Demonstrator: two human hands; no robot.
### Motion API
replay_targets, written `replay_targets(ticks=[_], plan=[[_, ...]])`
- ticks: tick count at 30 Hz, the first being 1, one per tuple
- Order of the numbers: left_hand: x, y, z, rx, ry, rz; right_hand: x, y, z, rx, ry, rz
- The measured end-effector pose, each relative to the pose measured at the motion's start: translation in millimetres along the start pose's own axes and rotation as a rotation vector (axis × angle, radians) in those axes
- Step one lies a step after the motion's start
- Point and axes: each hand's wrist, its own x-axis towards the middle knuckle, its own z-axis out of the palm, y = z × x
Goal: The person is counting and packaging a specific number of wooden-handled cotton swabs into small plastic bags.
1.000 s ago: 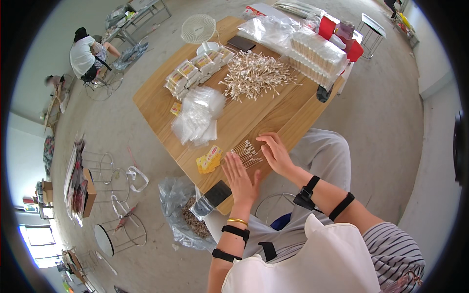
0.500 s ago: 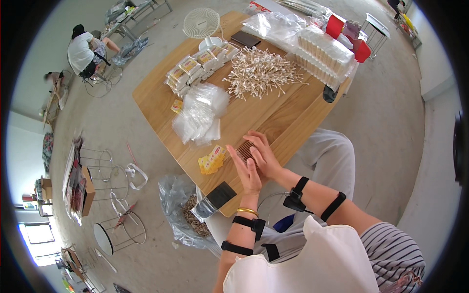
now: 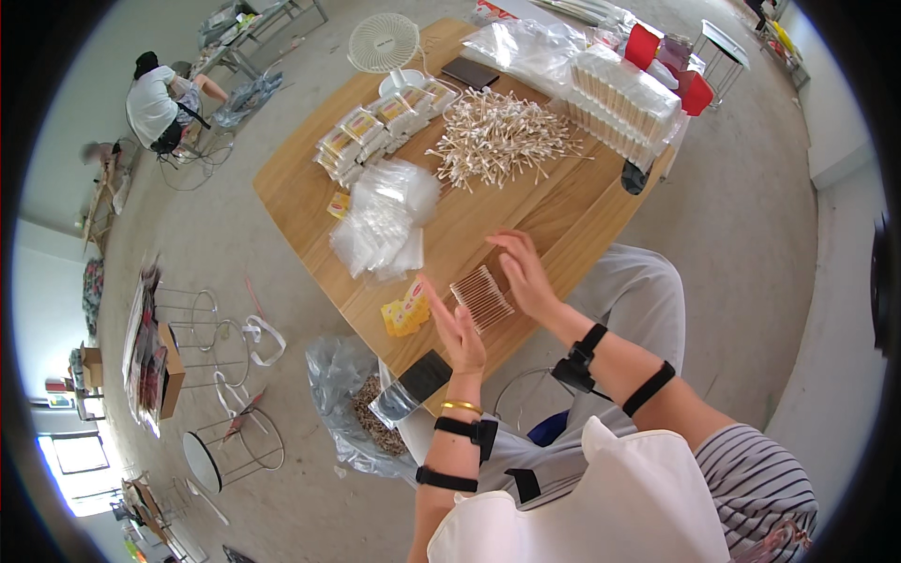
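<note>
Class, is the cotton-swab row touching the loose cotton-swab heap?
Apart: the head view shows tabletop between the cotton-swab row and the cotton-swab heap.

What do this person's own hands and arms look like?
The left hand and right hand are bare, without gloves. A gold bangle circles the left wrist. Each forearm wears two black straps, one carrying a small black box. The right sleeve is pale with dark stripes.

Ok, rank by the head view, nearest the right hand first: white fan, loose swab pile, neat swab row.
1. Neat swab row, just left of the right hand.
2. Loose swab pile, beyond the hand.
3. White fan, farther still, to the left.
</note>
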Motion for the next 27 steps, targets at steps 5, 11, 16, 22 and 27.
replay_targets(ticks=[5,11,16,22,27], plan=[[-27,5,-9,0.521,-0.187,0.196,-20,3,-35,-0.111,0.092,0.028],[-40,13,12,0.966,-0.451,0.172,-33,1,-32,-0.256,0.059,-0.023],[-37,21,5,0.961,-0.385,0.198,-33,3,-31,-0.247,0.076,-0.031],[-50,15,-24,1.008,-0.286,0.094,-33,-13,-23,-0.451,-0.229,-0.203],[-66,16,-32,0.974,-0.260,0.159,-29,-20,-11,-0.536,-0.296,-0.266]])
